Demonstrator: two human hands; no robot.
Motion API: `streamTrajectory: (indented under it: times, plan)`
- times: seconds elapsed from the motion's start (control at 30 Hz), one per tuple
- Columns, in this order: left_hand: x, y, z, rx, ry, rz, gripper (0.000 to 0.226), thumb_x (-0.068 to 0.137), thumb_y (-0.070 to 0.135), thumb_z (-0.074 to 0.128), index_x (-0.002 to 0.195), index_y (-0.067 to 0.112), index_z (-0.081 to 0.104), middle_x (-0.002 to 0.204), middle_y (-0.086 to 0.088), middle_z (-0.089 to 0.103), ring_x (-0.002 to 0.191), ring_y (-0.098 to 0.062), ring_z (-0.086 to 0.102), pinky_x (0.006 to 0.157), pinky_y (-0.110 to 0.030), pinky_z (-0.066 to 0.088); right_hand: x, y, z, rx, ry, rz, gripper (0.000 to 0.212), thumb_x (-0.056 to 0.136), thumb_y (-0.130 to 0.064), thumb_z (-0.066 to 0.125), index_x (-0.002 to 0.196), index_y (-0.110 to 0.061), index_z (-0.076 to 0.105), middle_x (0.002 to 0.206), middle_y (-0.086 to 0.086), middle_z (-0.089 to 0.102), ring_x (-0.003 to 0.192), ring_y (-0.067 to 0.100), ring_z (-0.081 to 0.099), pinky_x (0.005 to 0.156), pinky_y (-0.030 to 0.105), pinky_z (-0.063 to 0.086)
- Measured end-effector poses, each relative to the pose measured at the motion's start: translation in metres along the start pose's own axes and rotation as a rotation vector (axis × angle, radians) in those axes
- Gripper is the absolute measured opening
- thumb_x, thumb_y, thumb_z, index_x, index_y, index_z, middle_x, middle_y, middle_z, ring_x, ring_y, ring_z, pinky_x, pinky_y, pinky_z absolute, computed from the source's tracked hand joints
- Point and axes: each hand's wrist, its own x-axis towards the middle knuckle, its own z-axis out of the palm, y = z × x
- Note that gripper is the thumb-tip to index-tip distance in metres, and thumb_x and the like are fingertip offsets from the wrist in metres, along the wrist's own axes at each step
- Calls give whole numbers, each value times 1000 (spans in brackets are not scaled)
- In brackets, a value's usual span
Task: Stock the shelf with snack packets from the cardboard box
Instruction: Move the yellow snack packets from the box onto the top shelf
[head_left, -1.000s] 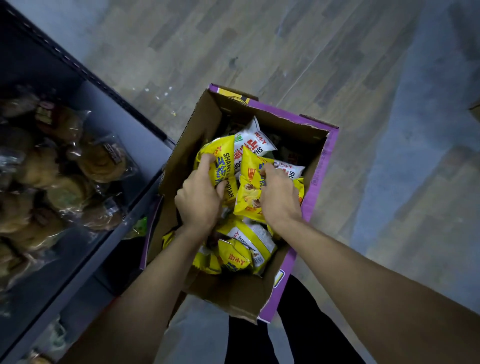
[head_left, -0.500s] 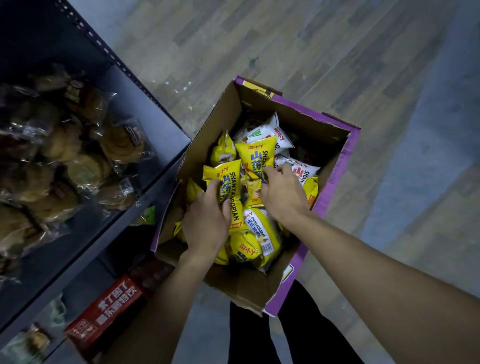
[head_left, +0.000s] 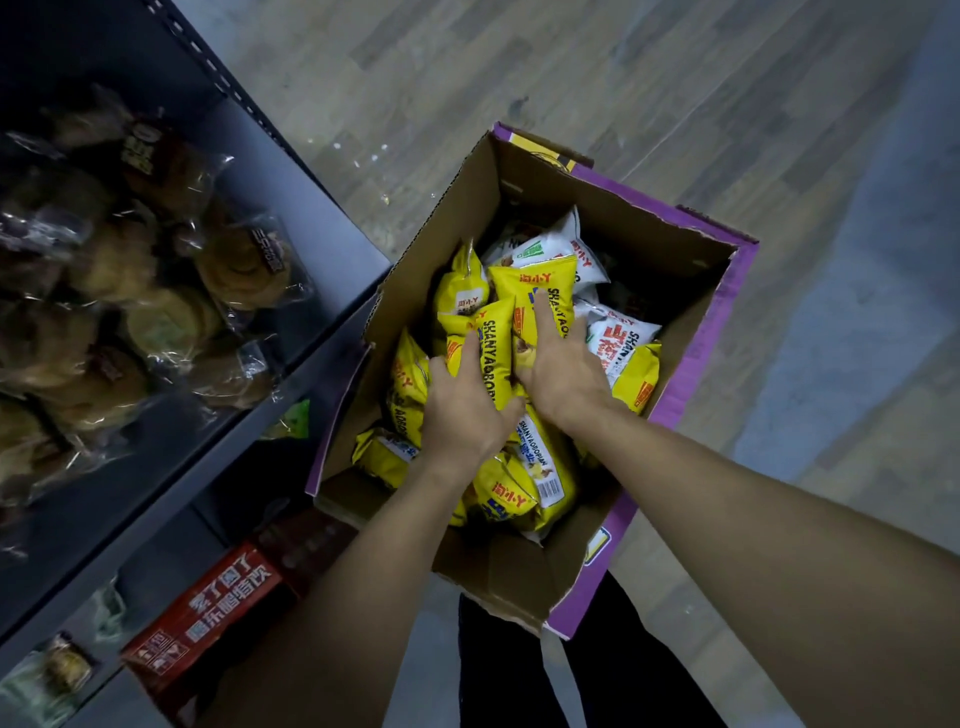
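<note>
Cardboard box (head_left: 597, 218) at frame centre, snack packets (head_left: 524, 493) inside, left hand (head_left: 462, 413) curled round front yellow packet (head_left: 496, 353), right hand (head_left: 563, 374) pinching rear yellow packet (head_left: 522, 283).

Head camera looks steeply down, close over the cardboard box (head_left: 613, 218).

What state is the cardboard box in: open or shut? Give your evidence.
Open: the cardboard box has its flaps spread, and snack packets show inside it.

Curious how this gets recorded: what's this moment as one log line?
phase: picking from cardboard box | left hand: grips yellow packet | right hand: on rear yellow packet, grip unclear
</note>
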Motion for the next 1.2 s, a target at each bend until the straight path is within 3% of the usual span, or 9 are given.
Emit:
streamTrajectory:
  times: [0.13, 0.27, 0.37, 0.47, 0.57, 0.77, 0.87, 1.0, 1.2]
  plan:
    - [2, 14, -6, 50, 35, -72, 90, 80, 32, 76, 151, 36, 22, 137, -13, 34, 114, -33, 53, 85, -37, 50, -8, 11, -7, -44, 66, -76, 91, 97, -21, 57, 152, -40, -13, 143, 28, 34, 104, 39, 58, 74, 40, 47]
    - [-18, 28, -22, -84, 192, 145, 82, 83, 23, 71, 149, 37, 25, 125, -6, 43, 106, -26, 54, 79, -26, 40, -19, 13, -23, -46, 265, -121, 91, 94, -21, 58, 154, -37, -9, 133, 19, 42, 104, 37, 57, 80, 43, 48]
    - [-16, 41, -24, -66, 309, 293, 78, 87, 18, 68, 149, 34, 24, 147, -8, 26, 122, -28, 49, 90, -33, 46, -10, 11, -33, -46, 305, -84, 97, 91, -16, 62, 154, -35, -10, 142, 19, 33, 109, 39, 54, 82, 41, 47]
    - [6, 46, -19, 130, 379, 385, 81, 87, 7, 63, 152, 29, 20, 156, -14, 9, 130, -34, 38, 93, -41, 47, 2, 9, -35, -110, 235, -40, 102, 90, -11, 63, 153, -34, -12, 158, 20, 2, 117, 41, 50, 81, 39, 46]
    - [33, 43, -12, 331, 327, 346, 96, 81, -5, 63, 155, 24, 9, 157, -16, 10, 125, -34, 37, 87, -38, 47, 10, 12, -30, -108, 179, -29, 102, 91, -7, 61, 153, -31, -17, 159, 21, -10, 118, 43, 50, 82, 40, 47]
    - [59, 44, -7, 296, 151, 142, 104, 81, 25, 77, 154, 24, 4, 154, -16, 6, 132, -37, 32, 95, -43, 44, 20, 15, -19, -87, 103, 14, 109, 90, -6, 61, 149, -31, -27, 158, 25, -10, 123, 48, 48, 86, 43, 49]
    - [62, 47, -12, 281, 121, 138, 107, 78, 28, 79, 155, 26, 4, 156, -14, 3, 132, -39, 33, 99, -44, 42, 21, 15, -26, -86, 103, 7, 111, 89, -9, 65, 150, -30, -26, 157, 27, 4, 120, 46, 50, 85, 41, 49]
    - [49, 50, -27, 249, 162, 163, 100, 76, 22, 82, 152, 29, 18, 154, -12, 11, 130, -36, 40, 101, -43, 42, 4, 10, -36, -58, 120, 11, 105, 90, -18, 66, 153, -31, -17, 148, 21, 27, 104, 37, 60, 68, 35, 42]
    - [9, 63, -51, 68, 198, 88, 87, 77, 32, 79, 149, 34, 30, 120, -8, 43, 109, -29, 53, 93, -38, 44, -32, -8, -60, 56, 104, 0, 98, 88, -30, 66, 155, -32, -6, 142, 15, 35, 115, 37, 55, 86, 41, 46]
